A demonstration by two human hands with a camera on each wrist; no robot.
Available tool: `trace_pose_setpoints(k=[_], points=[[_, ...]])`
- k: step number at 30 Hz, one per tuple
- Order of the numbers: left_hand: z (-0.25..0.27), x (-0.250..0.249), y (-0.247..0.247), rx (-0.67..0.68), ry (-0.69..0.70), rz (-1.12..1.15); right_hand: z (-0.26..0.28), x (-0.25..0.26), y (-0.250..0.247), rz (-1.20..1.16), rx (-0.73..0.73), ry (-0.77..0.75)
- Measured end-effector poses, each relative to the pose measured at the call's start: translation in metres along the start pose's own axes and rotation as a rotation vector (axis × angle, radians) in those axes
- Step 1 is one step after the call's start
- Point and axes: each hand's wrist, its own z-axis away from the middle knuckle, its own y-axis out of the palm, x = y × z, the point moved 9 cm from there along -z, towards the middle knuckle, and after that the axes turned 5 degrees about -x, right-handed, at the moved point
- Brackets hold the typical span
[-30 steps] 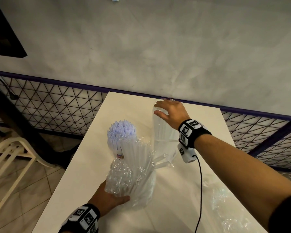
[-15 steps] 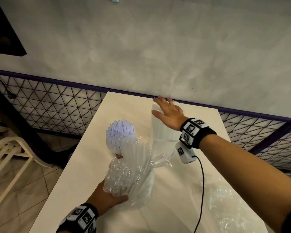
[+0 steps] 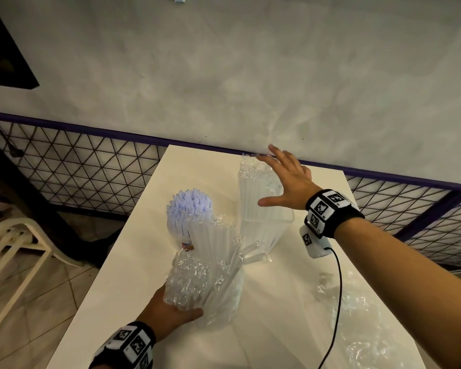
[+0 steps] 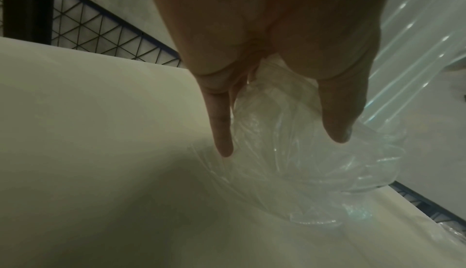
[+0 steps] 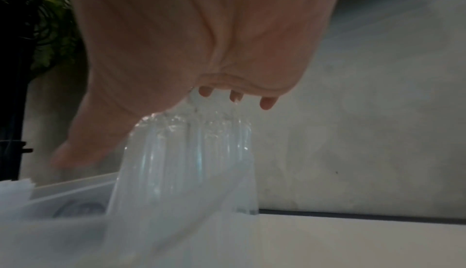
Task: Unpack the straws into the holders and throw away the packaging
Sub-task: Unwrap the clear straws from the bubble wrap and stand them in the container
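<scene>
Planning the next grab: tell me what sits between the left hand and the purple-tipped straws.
In the head view, the crinkled clear plastic pack of white straws, gripped by the left hand, lies between it and the purple-tipped straws.

Head-down overview (wrist views close, palm-side)

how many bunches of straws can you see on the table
3. A purple-tipped bunch stands upright at the left. A clear bunch stands in the holder under the right hand. A wrapped bunch is held by the left hand.
</scene>
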Motion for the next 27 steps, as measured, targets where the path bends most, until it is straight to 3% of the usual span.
trace_pose_setpoints(k=[4,10,15,18,20,21,24,27], points=[[-0.002,0.009,0.001,-0.009,-0.04,-0.026,-0.002,-0.003,0.002,0.046,-0.05,-0.007],[-0.005,0.021,-0.001,-0.029,-0.109,-0.012,-0.015,-0.003,0.018,-0.012,0.061,0.018],[-0.004,0.022,0.0,-0.015,-0.107,-0.01,-0.017,-0.005,0.021,0.104,0.077,0.053],[-0.005,0.022,0.0,-0.005,-0.106,-0.012,-0.013,0.016,0.001,0.108,-0.04,0.039],[-0.005,0.019,0.001,0.005,-0.076,-0.016,-0.011,0.052,-0.021,-0.019,-0.172,-0.056],[-0.004,0.017,0.002,0.007,-0.058,-0.016,-0.009,0.073,-0.026,-0.123,-0.168,-0.12],[-0.002,0.011,0.005,0.034,-0.034,0.006,0.007,0.134,-0.011,-0.364,0.106,-0.264],[0.005,0.005,0.01,0.094,-0.017,-0.061,0.032,0.161,0.032,-0.324,0.381,-0.31]])
